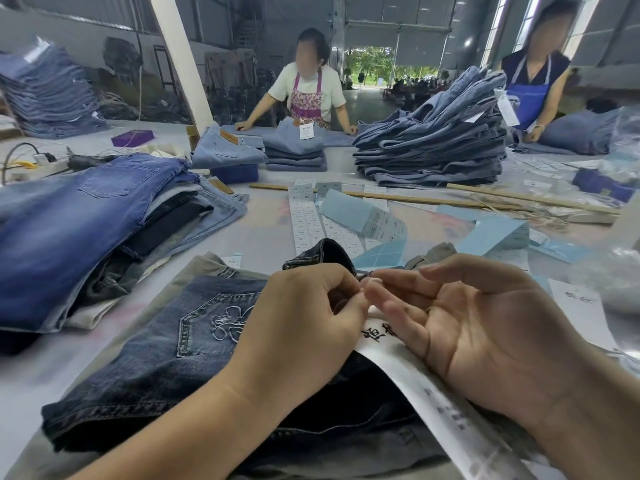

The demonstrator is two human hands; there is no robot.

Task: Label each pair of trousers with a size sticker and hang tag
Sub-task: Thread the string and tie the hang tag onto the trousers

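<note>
Warehouse surface [263,233] strewn with folded jeans and sticker strips [308,220].

Dark trousers [166,358] lie folded just in front of the person. Over them the left hand [304,327] has its fingertips pinched shut, meeting the right hand [485,327], which lies palm up with fingers loosely curled; whatever they pinch is too small to tell. White hang tag [415,372] lies under the right hand, across the trousers.

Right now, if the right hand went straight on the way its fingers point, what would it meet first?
The right hand points left, toward the left hand. Their fingertips already nearly touch above the white hang tag, so it would meet the left hand's pinched fingers first. Depth between them is unclear.
</note>
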